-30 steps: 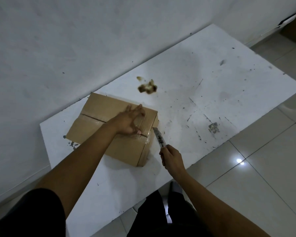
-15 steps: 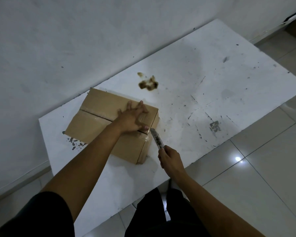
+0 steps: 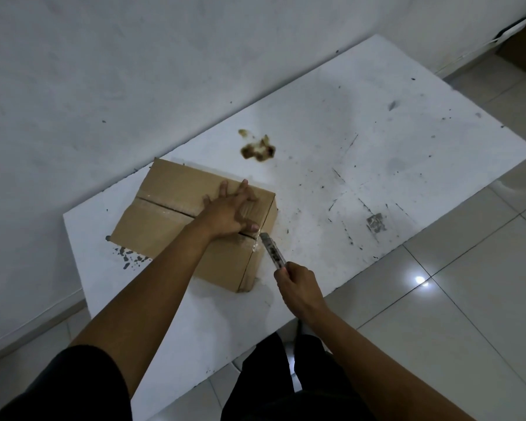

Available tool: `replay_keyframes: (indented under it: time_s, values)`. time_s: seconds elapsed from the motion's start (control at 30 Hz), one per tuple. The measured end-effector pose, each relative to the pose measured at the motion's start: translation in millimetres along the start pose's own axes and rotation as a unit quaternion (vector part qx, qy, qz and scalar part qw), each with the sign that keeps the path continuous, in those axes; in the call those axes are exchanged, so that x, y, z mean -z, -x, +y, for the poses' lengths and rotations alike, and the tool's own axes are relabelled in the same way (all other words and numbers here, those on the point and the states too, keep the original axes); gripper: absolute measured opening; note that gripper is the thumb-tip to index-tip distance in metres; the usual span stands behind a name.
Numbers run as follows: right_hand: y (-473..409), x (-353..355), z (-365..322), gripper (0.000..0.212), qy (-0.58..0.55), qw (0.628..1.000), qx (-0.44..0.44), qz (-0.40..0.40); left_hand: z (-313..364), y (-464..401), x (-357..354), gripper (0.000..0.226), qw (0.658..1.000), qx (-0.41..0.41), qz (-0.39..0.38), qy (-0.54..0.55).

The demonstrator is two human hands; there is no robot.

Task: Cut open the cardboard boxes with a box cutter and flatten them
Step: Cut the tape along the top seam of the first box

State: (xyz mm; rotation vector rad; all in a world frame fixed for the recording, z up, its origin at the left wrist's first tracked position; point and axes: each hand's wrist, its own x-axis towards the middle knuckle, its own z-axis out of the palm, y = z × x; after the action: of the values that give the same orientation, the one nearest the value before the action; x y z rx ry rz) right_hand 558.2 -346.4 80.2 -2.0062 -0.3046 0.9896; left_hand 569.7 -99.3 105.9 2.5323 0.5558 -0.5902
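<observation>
A white table [image 3: 362,141] with many dark scratches stands against a pale wall [image 3: 134,71], on a floor of light tiles [image 3: 468,314]. A brown stain [image 3: 258,150] marks the table above the middle of the frame. The cardboard box [image 3: 170,226] lies closed on the left part of the table, left of the middle of the frame, with clear tape along its top seam. The left hand [image 3: 228,212] lies flat on the top of the box near its right edge, fingers straight and spread, pressing down. The right hand [image 3: 298,288], lower and to the right, has its fingers curled around the handle of the box cutter [image 3: 272,249]. The tip of the cutter touches the upper right edge of the box, where the taped seam ends, just beside the left thumb. In the lower part of the frame are the person's dark clothes [image 3: 286,384]
</observation>
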Motion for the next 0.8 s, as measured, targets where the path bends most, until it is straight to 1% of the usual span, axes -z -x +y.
replay_keyframes:
  time_s: [0.13, 0.3, 0.37, 0.43, 0.5, 0.53, 0.57, 0.63, 0.7, 0.73, 0.8]
  values:
    - [4.4, -0.8, -0.3, 0.035, 0.011, 1.0, 0.004, 0.011, -0.7, -0.8, 0.0, 0.074, 1.0, 0.001, -0.001, 0.002]
    - [14.8, -13.8, 1.3, 0.034, 0.036, 0.999, 0.02, -0.006, 0.3, -1.5, 1.4, 0.072, 1.0, -0.001, -0.002, -0.001]
    - [17.4, -12.7, 6.7, 0.032, 0.031, 0.999, 0.022, 0.005, -0.3, -2.6, 5.8, 0.078, 1.0, -0.002, -0.016, -0.009]
    - [20.0, -9.6, 18.4, 0.03, -0.013, 0.999, 0.003, 0.04, -1.1, -3.9, 15.2, 0.088, 0.999, -0.007, -0.043, -0.024]
    - [20.5, -7.8, 26.8, 0.03, -0.113, 0.989, -0.045, 0.084, -0.7, -4.9, 24.5, 0.098, 0.997, -0.013, -0.059, -0.055]
    - [19.6, -8.7, 26.8, 0.03, -0.163, 0.981, -0.064, 0.083, 0.1, -4.8, 28.1, 0.1, 0.995, -0.018, -0.059, -0.075]
    - [17.9, -10.9, 23.0, 0.03, -0.2, 0.975, -0.071, 0.065, 1.1, -4.7, 31.4, 0.1, 0.993, -0.026, -0.055, -0.099]
    - [9.3, -19.2, 6.9, 0.037, -0.229, 0.97, -0.08, 0.008, 2.5, -4.1, 37.6, 0.101, 0.986, -0.054, -0.04, -0.154]
    - [-1.3, -31.5, -14.3, 0.048, -0.237, 0.966, -0.102, -0.021, 3.5, -3.7, 42.4, 0.101, 0.969, -0.11, -0.017, -0.22]
    - [-7.0, -37.8, -22.7, 0.052, -0.238, 0.965, -0.112, -0.018, 2.8, -4.1, 43.3, 0.102, 0.957, -0.145, -0.006, -0.251]
    - [-17.9, -48.2, -32.9, 0.06, -0.238, 0.964, -0.119, 0.013, 0.8, -4.5, 42.4, 0.103, 0.933, -0.202, -0.007, -0.298]
